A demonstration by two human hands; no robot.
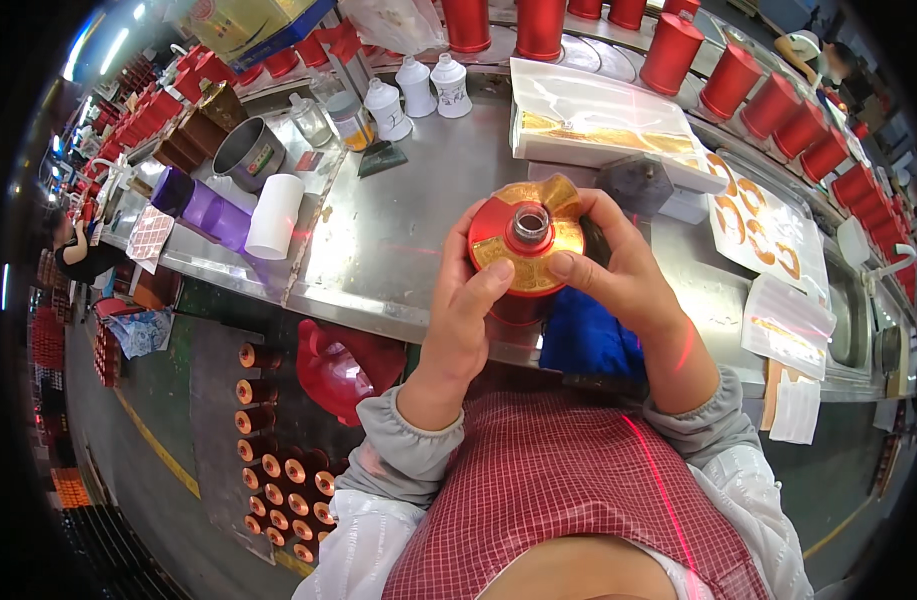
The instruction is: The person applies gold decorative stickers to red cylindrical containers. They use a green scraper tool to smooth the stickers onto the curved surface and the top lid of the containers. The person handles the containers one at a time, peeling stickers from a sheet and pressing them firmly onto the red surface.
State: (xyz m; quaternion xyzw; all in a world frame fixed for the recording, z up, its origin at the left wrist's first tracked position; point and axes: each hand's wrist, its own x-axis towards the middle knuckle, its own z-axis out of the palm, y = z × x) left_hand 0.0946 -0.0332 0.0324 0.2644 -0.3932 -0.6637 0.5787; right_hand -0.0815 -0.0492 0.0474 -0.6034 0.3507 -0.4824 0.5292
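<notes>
Between my two hands is a red bottle (490, 226), its open round neck turned up toward me. A gold ring-shaped decal (526, 275) lies around the neck on the shoulder, with one end crumpled and raised at the far right. My left hand (460, 305) wraps the bottle's left side, thumb pressing on the gold decal. On the right side, my right hand (623, 265) grips the bottle, its thumb on the decal and its fingers behind the raised end. Below the bottle, at the table's edge, lies a blue cloth (590, 335).
A sheet of gold ring decals (753, 220) lies at the right, near a sink (851, 305). Behind stand white bottles (416, 85) and a conveyor of red bottles (730, 80). At the left are a purple flask (203, 205), a white roll (275, 217) and a grey pot (248, 153).
</notes>
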